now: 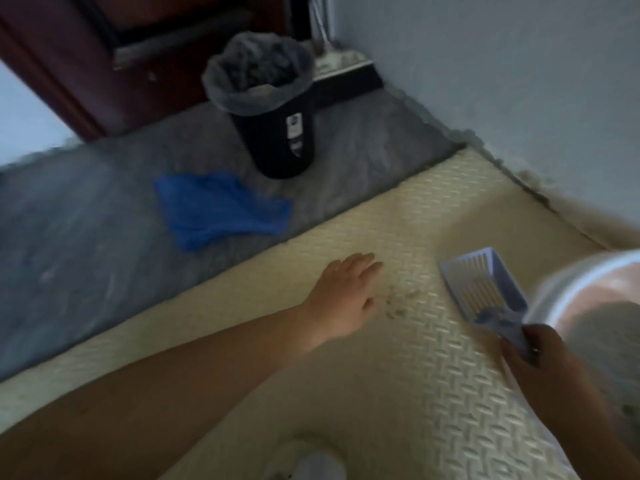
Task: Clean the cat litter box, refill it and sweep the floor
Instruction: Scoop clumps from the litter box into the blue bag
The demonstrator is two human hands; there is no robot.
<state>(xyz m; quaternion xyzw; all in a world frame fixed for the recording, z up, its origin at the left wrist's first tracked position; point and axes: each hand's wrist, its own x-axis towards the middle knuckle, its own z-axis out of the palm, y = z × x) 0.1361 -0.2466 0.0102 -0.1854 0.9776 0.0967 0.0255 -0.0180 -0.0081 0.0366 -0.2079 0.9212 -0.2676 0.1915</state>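
Your left hand (pixel 346 296) reaches out over the cream ribbed mat (pixel 433 209), palm down, its fingers straight and close together and holding nothing; whether the palm touches the mat I cannot tell. Just beside its fingertips, on the side toward your other hand, lies a small scatter of litter crumbs (pixel 394 304) on the mat. Your right hand (pixel 540 358) has its fingers curled tight round the handle of the pale blue litter scoop (pixel 481 289), whose slotted head points away from you, low over the mat, between the crumbs and the litter box (pixel 554 299). The litter box sits at your right at the edge of view, blurred, with a white rounded rim and a pinkish inside, and it lies just beside the scoop's handle. Beyond the mat the floor (pixel 69 237) is grey, and a crumpled blue cloth or bag (pixel 218 209) lies on it near the mat's edge. Further back stands a black bin (pixel 277 140) with a grey liner (pixel 256 71) folded over its rim, upright, near a dark red-brown door (pixel 69 46). Behind the bin, in the corner by the pale wall (pixel 519 81), a white and black cleaning tool (pixel 346 77) leans, too blurred to name
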